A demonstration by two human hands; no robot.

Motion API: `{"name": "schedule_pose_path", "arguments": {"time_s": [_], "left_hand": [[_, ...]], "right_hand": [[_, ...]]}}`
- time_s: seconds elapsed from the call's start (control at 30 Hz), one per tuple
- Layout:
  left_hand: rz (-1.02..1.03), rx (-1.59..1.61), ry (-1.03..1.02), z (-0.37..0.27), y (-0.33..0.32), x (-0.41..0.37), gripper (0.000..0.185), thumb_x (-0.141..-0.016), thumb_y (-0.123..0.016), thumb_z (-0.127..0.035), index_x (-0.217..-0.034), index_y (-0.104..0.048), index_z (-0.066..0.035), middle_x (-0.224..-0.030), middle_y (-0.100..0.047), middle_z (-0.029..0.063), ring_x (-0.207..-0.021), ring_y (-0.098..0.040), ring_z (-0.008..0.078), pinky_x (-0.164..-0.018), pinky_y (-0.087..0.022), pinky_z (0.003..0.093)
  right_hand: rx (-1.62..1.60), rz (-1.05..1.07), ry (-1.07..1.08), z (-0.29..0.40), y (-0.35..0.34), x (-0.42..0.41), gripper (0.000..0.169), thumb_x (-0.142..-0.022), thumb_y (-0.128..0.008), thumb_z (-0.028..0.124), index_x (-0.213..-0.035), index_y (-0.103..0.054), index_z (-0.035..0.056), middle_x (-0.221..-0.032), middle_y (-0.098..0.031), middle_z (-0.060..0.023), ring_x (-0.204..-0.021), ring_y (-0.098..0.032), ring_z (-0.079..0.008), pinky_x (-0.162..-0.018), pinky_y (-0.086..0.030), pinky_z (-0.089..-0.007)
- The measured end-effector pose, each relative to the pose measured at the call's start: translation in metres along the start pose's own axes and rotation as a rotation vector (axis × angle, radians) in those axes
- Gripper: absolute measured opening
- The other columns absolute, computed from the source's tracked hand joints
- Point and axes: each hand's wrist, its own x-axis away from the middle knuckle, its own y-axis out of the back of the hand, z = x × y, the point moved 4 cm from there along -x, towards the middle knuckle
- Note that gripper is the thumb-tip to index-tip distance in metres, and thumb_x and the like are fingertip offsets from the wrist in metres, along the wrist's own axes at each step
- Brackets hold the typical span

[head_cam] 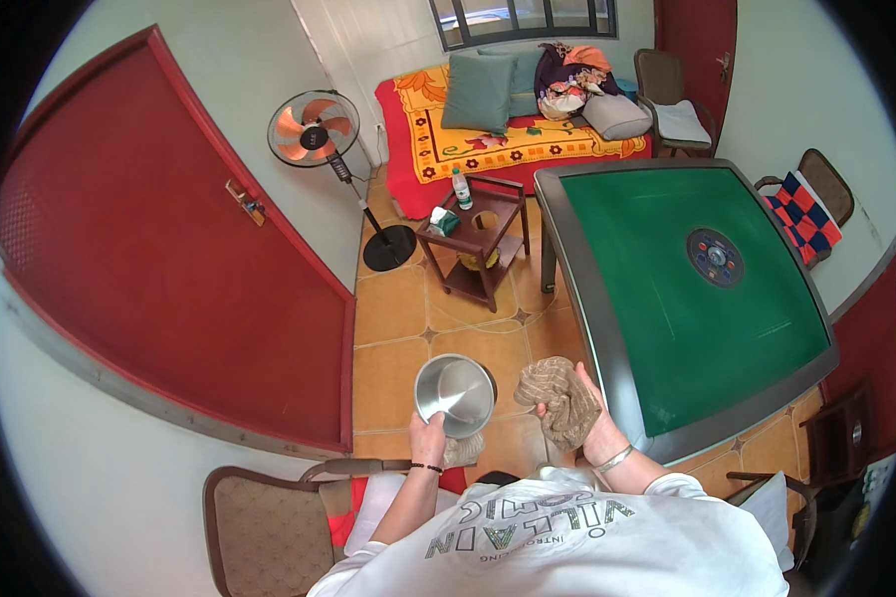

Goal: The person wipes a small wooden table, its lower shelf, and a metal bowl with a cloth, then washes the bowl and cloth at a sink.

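My left hand (427,440) grips a round stainless steel pot (455,395) by its near rim, with the thumb over the edge; its inside faces up. A second, light brown striped cloth (464,451) shows just below the pot beside that hand; whether the hand holds it cannot be told. My right hand (597,425) holds a crumpled brown striped cloth (560,399), beside the near left corner of a green-topped mahjong table (664,306). Pot and right-hand cloth are apart.
Ahead stands a dark wooden side table (469,227) with a bottle (461,189) and a tissue pack (443,222). A pedestal fan (313,136) is at the left, near a red door (194,261). A padded chair (269,526) stands close at my left, and a covered daybed (463,160) lies beyond.
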Motion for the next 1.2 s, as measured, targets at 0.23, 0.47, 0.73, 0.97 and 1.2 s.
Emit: {"name": "schedule_pose_path", "arguments": {"time_s": [0.23, 0.47, 0.73, 0.97, 1.2], "left_hand": [[0.025, 0.084, 0.161, 0.01, -0.02, -0.1, 0.024, -0.078, -0.052, -0.007, -0.099, -0.054, 0.004, -0.093, -0.06, 0.0099, -0.084, -0.056, 0.0168, -0.076, -0.044, 0.0294], [0.107, -0.043, 0.179, -0.025, -0.048, -0.23, 0.027, -0.077, -0.051, -0.01, -0.101, -0.053, 0.004, -0.095, -0.059, 0.0107, -0.086, -0.055, 0.0172, -0.076, -0.044, 0.0296], [0.143, -0.211, 0.141, -0.011, -0.09, -0.367, 0.033, -0.078, -0.049, -0.018, -0.101, -0.053, 0.005, -0.093, -0.06, 0.0146, -0.086, -0.057, 0.0227, -0.077, -0.044, 0.0324], [0.188, -0.244, 0.261, -0.009, -0.173, -0.452, 0.037, -0.075, -0.053, -0.019, -0.103, -0.055, 0.005, -0.096, -0.061, 0.0149, -0.089, -0.056, 0.0227, -0.078, -0.043, 0.0326], [0.209, -0.2, 0.353, 0.026, -0.23, -0.536, 0.038, -0.076, -0.052, -0.021, -0.104, -0.054, 0.005, -0.095, -0.059, 0.0128, -0.082, -0.056, 0.0224, -0.072, -0.044, 0.0339]], "right_hand": [[-0.118, -0.055, 0.0, 0.04, -0.016, -0.11, 0.058, -0.088, -0.037, 0.054, -0.117, -0.048, 0.0054, -0.107, -0.058, -0.013, -0.081, -0.062, -0.0312, -0.065, -0.055, -0.039], [-0.167, 0.015, 0.051, 0.082, -0.017, -0.225, 0.055, -0.088, -0.041, 0.051, -0.12, -0.046, 0.0054, -0.115, -0.054, -0.0139, -0.1, -0.056, -0.0316, -0.077, -0.052, -0.0449], [-0.192, -0.144, 0.128, 0.114, -0.032, -0.298, 0.042, -0.091, -0.043, 0.037, -0.117, -0.048, 0.0049, -0.111, -0.057, -0.012, -0.097, -0.057, -0.0275, -0.074, -0.053, -0.0407], [-0.065, -0.201, 0.236, 0.178, -0.005, -0.366, 0.03, -0.092, -0.045, 0.024, -0.115, -0.048, 0.005, -0.095, -0.061, -0.0111, -0.065, -0.061, -0.027, -0.056, -0.053, -0.0355], [-0.309, -0.16, 0.177, 0.215, -0.001, -0.436, 0.029, -0.091, -0.046, 0.032, -0.106, -0.053, 0.0091, -0.094, -0.061, -0.0074, -0.074, -0.058, -0.0199, -0.052, -0.048, -0.0304]]}}
